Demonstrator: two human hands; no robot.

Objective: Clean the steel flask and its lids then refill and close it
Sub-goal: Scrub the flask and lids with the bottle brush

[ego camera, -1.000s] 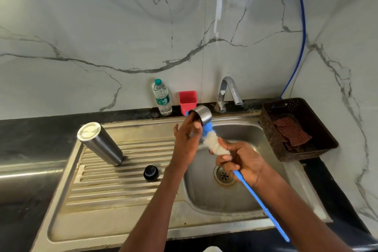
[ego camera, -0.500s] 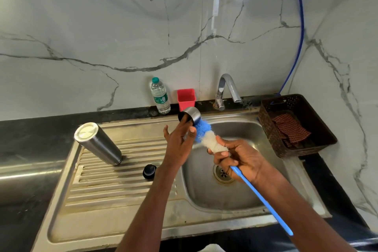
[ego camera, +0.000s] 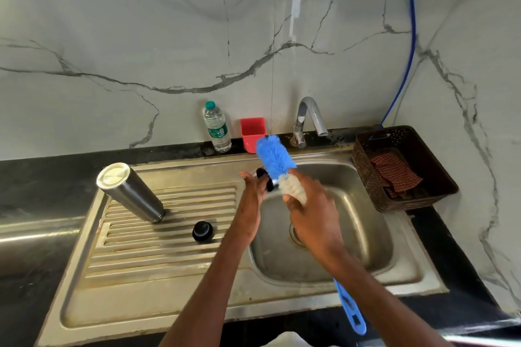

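The steel flask (ego camera: 130,192) stands upside down on the sink's ribbed drainboard (ego camera: 169,251), leaning in the wide-angle view. A small black inner lid (ego camera: 202,231) lies on the ribs to its right. Above the basin's left edge, my left hand (ego camera: 253,190) holds the steel cup lid (ego camera: 266,180), its dark inside partly showing between the fingers. My right hand (ego camera: 308,205) grips a blue and white bottle brush (ego camera: 274,155) at the white bristles. The blue bristle head sticks up, out of the lid, beside it. Its blue handle (ego camera: 349,308) runs down past my forearm.
A steel basin (ego camera: 363,236) with a drain lies under my hands, the tap (ego camera: 308,118) behind it. A plastic water bottle (ego camera: 216,127) and a red cup (ego camera: 252,132) stand at the wall. A brown basket (ego camera: 439,177) with a checked cloth sits right.
The brush head has come out of the cup lid and swung upward. My left hand has turned the lid so its dark opening shows.
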